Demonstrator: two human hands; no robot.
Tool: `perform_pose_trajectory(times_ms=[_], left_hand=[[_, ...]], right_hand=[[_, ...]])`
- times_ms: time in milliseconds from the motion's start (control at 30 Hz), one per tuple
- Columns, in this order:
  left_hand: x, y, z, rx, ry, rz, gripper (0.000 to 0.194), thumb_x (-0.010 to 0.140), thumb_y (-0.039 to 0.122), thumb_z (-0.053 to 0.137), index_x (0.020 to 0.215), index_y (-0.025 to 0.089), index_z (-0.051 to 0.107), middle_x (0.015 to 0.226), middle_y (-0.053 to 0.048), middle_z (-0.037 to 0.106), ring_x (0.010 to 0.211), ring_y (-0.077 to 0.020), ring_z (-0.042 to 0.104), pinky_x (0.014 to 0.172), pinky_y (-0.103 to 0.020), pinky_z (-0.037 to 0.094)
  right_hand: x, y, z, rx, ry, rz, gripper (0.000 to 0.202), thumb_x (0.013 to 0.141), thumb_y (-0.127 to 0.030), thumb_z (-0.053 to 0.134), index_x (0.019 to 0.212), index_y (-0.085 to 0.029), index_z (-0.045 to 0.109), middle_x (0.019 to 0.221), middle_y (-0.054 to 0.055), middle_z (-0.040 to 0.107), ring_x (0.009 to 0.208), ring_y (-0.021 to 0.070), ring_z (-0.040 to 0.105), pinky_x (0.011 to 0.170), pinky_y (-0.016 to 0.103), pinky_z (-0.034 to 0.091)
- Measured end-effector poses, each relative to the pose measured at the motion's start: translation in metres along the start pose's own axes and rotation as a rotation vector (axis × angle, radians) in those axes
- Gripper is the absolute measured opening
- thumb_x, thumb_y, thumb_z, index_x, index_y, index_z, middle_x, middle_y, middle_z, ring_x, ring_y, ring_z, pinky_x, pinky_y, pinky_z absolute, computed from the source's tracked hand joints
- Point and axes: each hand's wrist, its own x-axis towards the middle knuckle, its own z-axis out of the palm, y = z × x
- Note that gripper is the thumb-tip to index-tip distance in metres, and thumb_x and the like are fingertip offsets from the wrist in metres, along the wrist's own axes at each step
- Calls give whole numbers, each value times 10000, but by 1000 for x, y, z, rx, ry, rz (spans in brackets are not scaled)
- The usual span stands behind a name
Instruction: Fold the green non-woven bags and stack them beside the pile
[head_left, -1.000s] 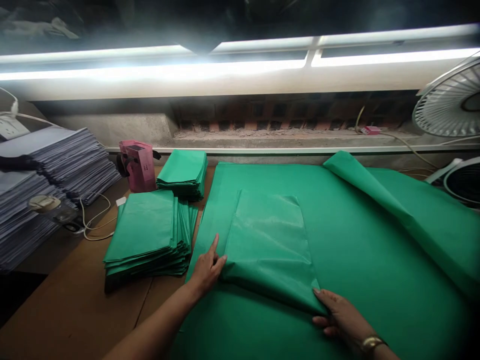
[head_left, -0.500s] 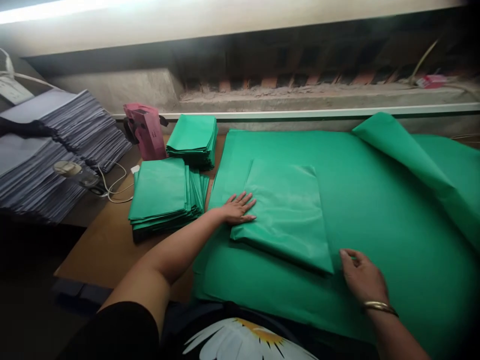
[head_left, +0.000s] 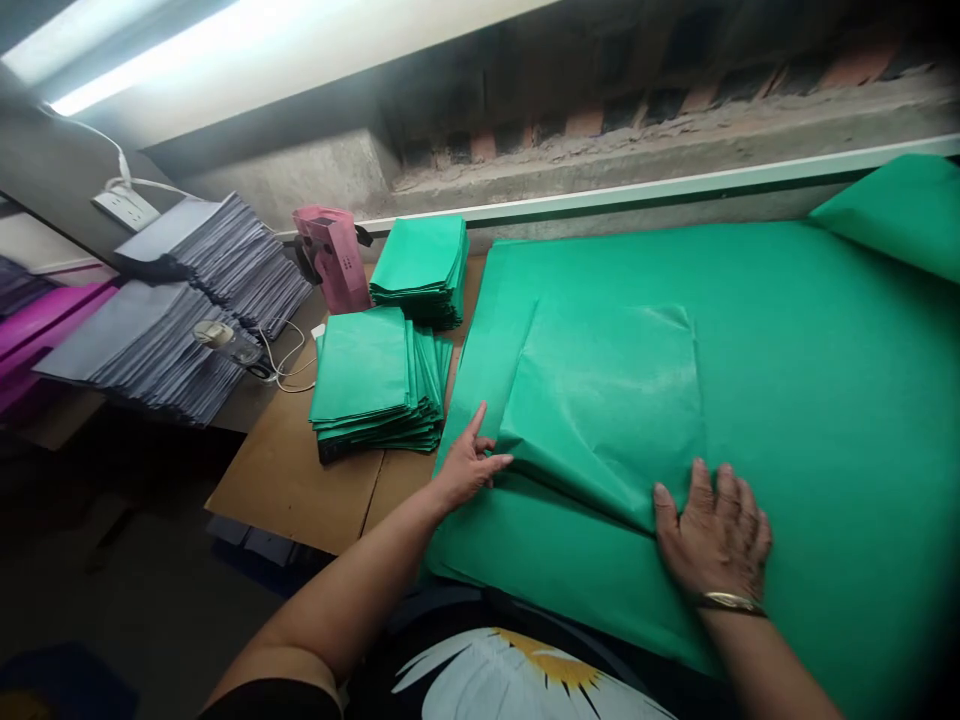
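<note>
Dim workroom in the head view, lit by a tube lamp (head_left: 165, 65) far ahead and to the left of the left hand (head_left: 466, 468), with a brown tabletop (head_left: 300, 460) just past that hand's outer side. Beneath both hands, a large green sheet (head_left: 810, 380). On top of it, between the hands and reaching ahead of them, a green folded piece (head_left: 607, 390), creased across the middle, with a puffed fold along the edge nearest the body. At its near left corner, the left hand, index finger stretched out, thumb well apart from it, other fingers curled; no telling from here about any pinch on that corner. At its near right corner, the right hand (head_left: 712, 535), palm down and fingers spread, thumb at the very edge, with no sign of anything gripped. Ahead and to the left of the left hand, a near green stack (head_left: 364, 370), with a far green stack (head_left: 420, 258) and a pink container (head_left: 341, 265) farther on. Possible trouble, as a judgement: with uneven pressure at the two corners, a crooked crease or trapped pucker in the puffed fold. From a sideways push of the right palm, perhaps a skewed piece. Because of matching colour, easy to catch the large green sheet by mistake. From a wide swing of the left hand, maybe a knock to the near green stack, already ragged-edged, and a slide of its loose layers.
</note>
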Motion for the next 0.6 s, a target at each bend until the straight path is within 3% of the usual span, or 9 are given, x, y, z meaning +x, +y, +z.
perform_pose_trajectory(times_ms=[133,233,333,367,400,467,533,600], left_hand=[[0,-8,-4,-120,-113,-120,940,751,351,659,1461,172,70,575,101,406,482,-109,567,460,-184,380],[5,-1,-13,66,2,-113,752,818,313,560,1442,139,178,653,46,489,591,-137,606,551,-229,447],[10,18,-7,552,219,116,635,871,270,460,1447,179,209,934,-64,604,860,-193,606,810,-336,462],[12,25,0,703,227,237,637,881,286,450,1455,200,188,1091,-98,589,1005,-226,567,918,-379,412],[13,30,8,827,166,365,645,889,323,451,1461,228,167,1241,-113,530,1146,-257,491,1009,-419,333],[15,34,25,996,-111,572,657,886,437,466,1455,289,174,1428,-86,376,1325,-297,300,1099,-478,167],[17,27,34,1093,-400,650,682,854,553,476,1440,324,212,1493,-55,271,1385,-312,163,1113,-516,63],[17,14,34,1143,-544,632,733,830,619,462,1443,320,193,1515,-53,192,1398,-319,92,1109,-540,25]], right_hand=[[-1,-2,1,-6,13,-24,621,931,-463,231,1381,-53,355,1431,209,291,1345,304,207,1088,500,168],[-3,-1,5,-30,10,-32,611,933,-449,226,1372,-52,374,1427,212,296,1346,307,200,1086,505,170],[-2,0,8,-70,7,-29,593,934,-433,222,1374,-68,380,1434,199,290,1347,298,198,1087,504,172],[-2,1,9,-82,5,-28,588,933,-427,221,1373,-72,384,1437,196,286,1346,296,197,1087,504,171],[-2,1,10,-91,4,-26,582,933,-420,220,1370,-75,390,1441,193,281,1347,295,193,1087,505,169],[-2,3,12,-102,-7,-24,572,929,-405,223,1366,-80,398,1452,184,264,1354,292,174,1089,505,161],[-5,8,12,-107,-42,-24,568,920,-395,227,1370,-93,395,1464,175,242,1363,287,152,1091,505,152],[-9,16,13,-108,-107,-33,573,907,-398,228,1377,-113,390,1474,162,227,1368,277,141,1095,498,139]])
